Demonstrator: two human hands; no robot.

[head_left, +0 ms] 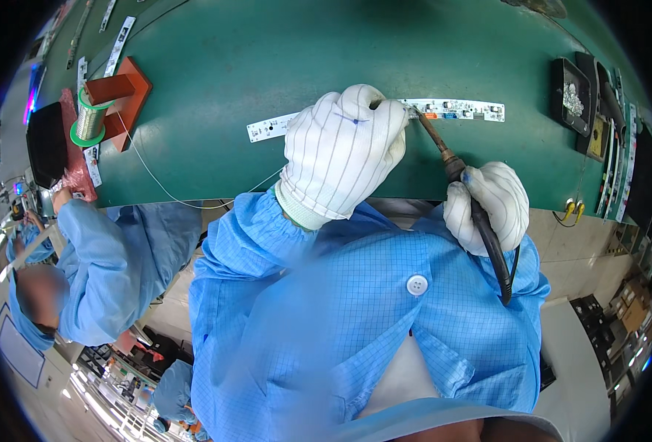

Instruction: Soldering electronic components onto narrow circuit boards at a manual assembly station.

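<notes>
My gloved left hand [348, 147] is closed above a narrow white circuit board [481, 110] on the green bench. A thin solder wire [149, 171] runs from a spool [90, 121] to this hand; its end is hidden by the fingers. In my right hand [499, 202], also gloved, is a soldering iron [455, 166], gripped round its dark handle. Its metal tip points away from me and meets the board beside my left fingertips. Small components line the right part of the board; the left hand covers its middle.
The spool hangs on a reddish-brown stand [136, 96] at the left. On the right lie a black tray [570, 99] of small silvery bits and a yellow sponge holder [597, 140]. More board strips [120, 48] are at the far left. A co-worker's blue sleeve [105, 243] reaches the bench at left.
</notes>
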